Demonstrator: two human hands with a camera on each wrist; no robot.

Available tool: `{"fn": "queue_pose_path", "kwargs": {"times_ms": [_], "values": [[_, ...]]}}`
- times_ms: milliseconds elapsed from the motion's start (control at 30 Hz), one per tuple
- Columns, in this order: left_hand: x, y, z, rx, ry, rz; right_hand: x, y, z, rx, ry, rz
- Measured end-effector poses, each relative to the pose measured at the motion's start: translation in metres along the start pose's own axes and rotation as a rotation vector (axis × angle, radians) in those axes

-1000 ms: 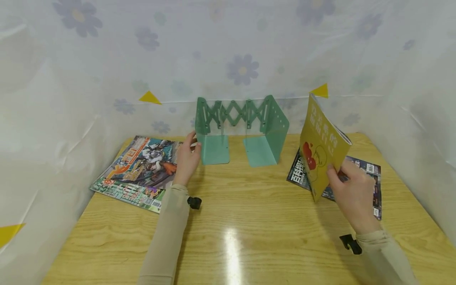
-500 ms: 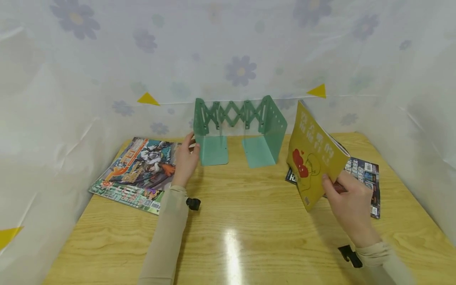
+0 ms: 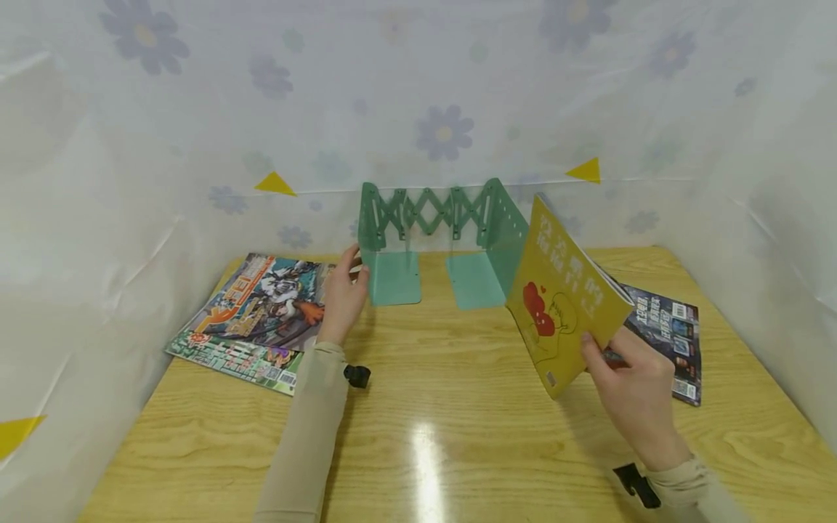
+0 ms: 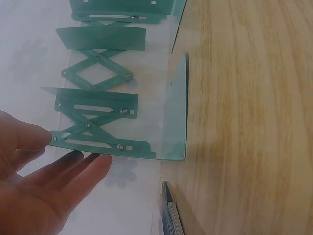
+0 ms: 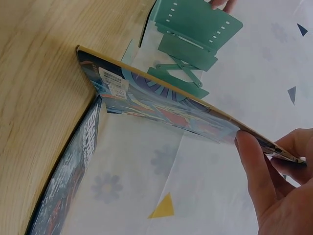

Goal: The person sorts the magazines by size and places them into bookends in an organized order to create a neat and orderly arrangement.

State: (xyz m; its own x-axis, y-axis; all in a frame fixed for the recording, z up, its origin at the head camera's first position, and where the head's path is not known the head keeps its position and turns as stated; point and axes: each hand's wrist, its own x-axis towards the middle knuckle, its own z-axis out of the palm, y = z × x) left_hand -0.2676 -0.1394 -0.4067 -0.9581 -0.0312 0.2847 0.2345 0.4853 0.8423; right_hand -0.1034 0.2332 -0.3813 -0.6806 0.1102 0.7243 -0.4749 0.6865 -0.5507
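A green expandable bookend stands at the back of the table, its two end plates joined by a scissor lattice. My left hand pinches the left end plate, with the thumb at its edge and the fingers against the outer side, as the left wrist view shows. My right hand grips a yellow magazine by its near edge, thumb on the cover with red cartoon hearts. It is held upright and slanted beside the bookend's right plate. In the right wrist view, a blue illustrated face with a barcode shows behind it.
A comic magazine lies on a green-covered one at the left of the wooden table. A dark magazine lies at the right, partly covered by the yellow one. Flower-patterned sheeting surrounds the table.
My right hand has carried the yellow magazine leftward and a little toward me, turning its cover more to the camera. It now overlaps the bookend's right plate. The left hand stays in place.
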Motion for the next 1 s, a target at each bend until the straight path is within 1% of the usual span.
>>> {"fn": "queue_pose_path", "kwargs": {"times_ms": [267, 433, 600, 767, 1000], "values": [[-0.002, -0.001, 0.002, -0.005, 0.009, 0.005, 0.003, -0.001, 0.007, 0.005, -0.044, -0.037], [-0.002, -0.003, 0.003, 0.0, 0.008, 0.001, 0.002, -0.004, 0.01, 0.003, -0.067, -0.021], [-0.002, -0.004, 0.005, 0.007, 0.009, -0.005, 0.001, -0.007, 0.012, 0.038, -0.098, -0.022], [-0.001, -0.006, 0.007, 0.009, 0.025, -0.004, 0.004, -0.006, 0.016, 0.042, -0.123, -0.064], [0.001, -0.004, 0.005, -0.019, 0.05, 0.0, 0.015, 0.0, 0.027, 0.061, -0.12, -0.093]]}}
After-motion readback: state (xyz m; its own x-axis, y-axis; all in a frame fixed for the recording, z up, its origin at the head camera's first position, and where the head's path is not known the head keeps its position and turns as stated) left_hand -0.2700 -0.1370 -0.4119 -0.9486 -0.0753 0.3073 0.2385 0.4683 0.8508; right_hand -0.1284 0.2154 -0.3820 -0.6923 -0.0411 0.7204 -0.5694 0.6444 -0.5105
